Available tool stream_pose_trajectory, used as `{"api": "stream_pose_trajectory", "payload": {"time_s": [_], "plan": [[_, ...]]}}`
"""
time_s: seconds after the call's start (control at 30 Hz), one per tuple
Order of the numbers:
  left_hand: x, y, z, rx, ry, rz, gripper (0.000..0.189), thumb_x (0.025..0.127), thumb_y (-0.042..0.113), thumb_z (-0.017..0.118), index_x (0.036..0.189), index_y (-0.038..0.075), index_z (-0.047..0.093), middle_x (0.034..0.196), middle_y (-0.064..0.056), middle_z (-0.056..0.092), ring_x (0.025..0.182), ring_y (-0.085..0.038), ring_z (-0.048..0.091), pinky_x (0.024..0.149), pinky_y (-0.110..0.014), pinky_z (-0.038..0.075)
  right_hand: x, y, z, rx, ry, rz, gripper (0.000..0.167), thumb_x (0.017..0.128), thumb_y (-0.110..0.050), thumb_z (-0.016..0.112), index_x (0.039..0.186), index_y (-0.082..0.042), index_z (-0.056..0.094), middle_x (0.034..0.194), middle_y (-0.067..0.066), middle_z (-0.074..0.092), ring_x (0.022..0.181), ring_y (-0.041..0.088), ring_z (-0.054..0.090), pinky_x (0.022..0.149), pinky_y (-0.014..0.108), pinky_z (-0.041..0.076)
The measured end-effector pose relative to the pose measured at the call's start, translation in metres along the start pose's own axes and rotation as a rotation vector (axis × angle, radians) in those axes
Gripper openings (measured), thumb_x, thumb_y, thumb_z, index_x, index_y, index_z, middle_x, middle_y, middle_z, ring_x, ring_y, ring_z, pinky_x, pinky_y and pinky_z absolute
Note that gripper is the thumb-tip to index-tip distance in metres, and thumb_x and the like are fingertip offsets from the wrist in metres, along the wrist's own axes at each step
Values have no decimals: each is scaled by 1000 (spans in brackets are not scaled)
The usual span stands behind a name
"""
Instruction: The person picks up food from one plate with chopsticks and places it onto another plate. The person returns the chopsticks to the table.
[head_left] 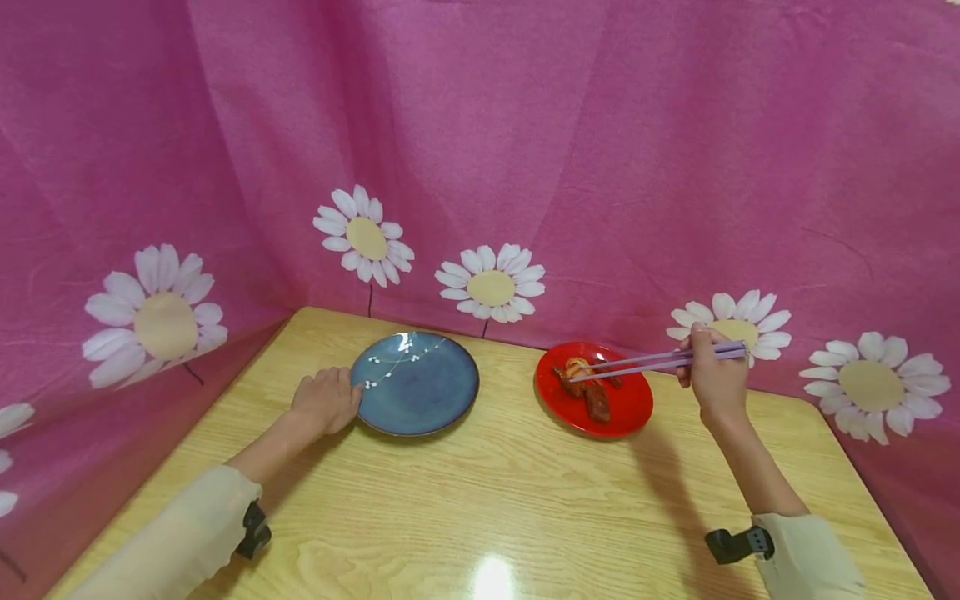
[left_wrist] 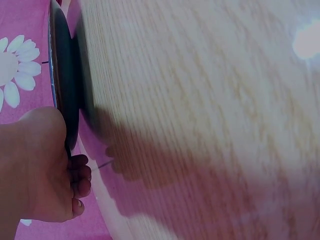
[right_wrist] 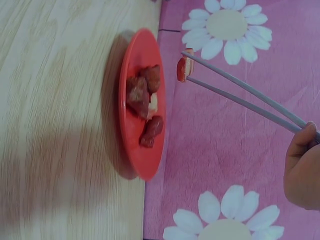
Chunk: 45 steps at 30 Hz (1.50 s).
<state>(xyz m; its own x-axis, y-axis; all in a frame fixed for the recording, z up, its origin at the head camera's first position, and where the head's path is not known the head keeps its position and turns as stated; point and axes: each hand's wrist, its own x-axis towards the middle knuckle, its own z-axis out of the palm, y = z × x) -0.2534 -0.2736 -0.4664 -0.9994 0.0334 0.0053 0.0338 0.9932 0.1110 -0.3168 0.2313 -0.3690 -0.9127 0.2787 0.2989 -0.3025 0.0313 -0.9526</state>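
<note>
At the left edge of a blue plate point(head_left: 423, 387) with a white blossom pattern, my left hand point(head_left: 327, 402) grips the rim. The left wrist view shows its fingers point(left_wrist: 82, 180) curled beside the plate's underside. My right hand point(head_left: 718, 379) holds a pair of purple chopsticks point(head_left: 660, 364). Between their tips is a small orange-red and white piece of food point(right_wrist: 184, 69), raised above a red plate point(head_left: 632, 408). Several brown chunks of meat point(right_wrist: 137, 96) lie on that plate, along with a pale piece point(right_wrist: 152, 106).
Both plates stand toward the back of a light wooden table point(head_left: 450, 508). A pink cloth point(head_left: 600, 167) with daisies hangs behind and along the sides. Dark straps circle both sleeves, one at the left wrist point(head_left: 255, 531) and one at the right point(head_left: 738, 544).
</note>
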Motion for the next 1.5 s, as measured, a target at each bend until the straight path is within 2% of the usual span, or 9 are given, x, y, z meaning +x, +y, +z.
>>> {"api": "stream_pose_trajectory", "payload": {"time_s": [0.23, 0.6, 1.0, 1.2, 1.5], "plan": [[0, 0, -2, 10, -3, -6, 38, 104, 28, 41, 100, -8, 51, 91, -19, 54, 92, -38, 56, 78, -52, 44, 7, 2, -13, 17, 20, 13, 36, 102, -17, 57, 73, 2, 63, 54, 3, 60, 36, 8, 50, 35, 19, 40], [1, -1, 0, 11, -8, -2, 37, 104, 28, 41, 99, -8, 51, 90, -18, 53, 93, -38, 56, 77, -51, 44, 10, 2, -30, -42, 45, 30, 37, 102, -19, 56, 69, -3, 64, 50, 2, 58, 36, 6, 52, 35, 18, 40], [-1, 1, -1, -8, -28, -5, 38, 105, 28, 40, 102, -8, 51, 95, -20, 54, 95, -37, 54, 78, -50, 43, 11, 10, -42, -144, 84, 55, 38, 102, -21, 56, 70, -2, 64, 48, 1, 56, 34, 7, 49, 35, 19, 40], [-2, 1, -1, -2, -30, 0, 38, 105, 28, 40, 101, -8, 50, 92, -18, 53, 92, -36, 54, 77, -50, 44, 7, 14, -48, -153, 83, 70, 39, 101, -23, 57, 69, -3, 64, 46, 2, 53, 35, 8, 48, 36, 19, 40], [-1, 1, -2, -2, -29, 3, 39, 105, 28, 40, 104, -9, 50, 96, -20, 54, 97, -39, 54, 79, -51, 43, 6, 18, -53, -166, 90, 68, 39, 101, -24, 58, 67, -7, 65, 47, 2, 55, 35, 7, 50, 36, 19, 41]]}}
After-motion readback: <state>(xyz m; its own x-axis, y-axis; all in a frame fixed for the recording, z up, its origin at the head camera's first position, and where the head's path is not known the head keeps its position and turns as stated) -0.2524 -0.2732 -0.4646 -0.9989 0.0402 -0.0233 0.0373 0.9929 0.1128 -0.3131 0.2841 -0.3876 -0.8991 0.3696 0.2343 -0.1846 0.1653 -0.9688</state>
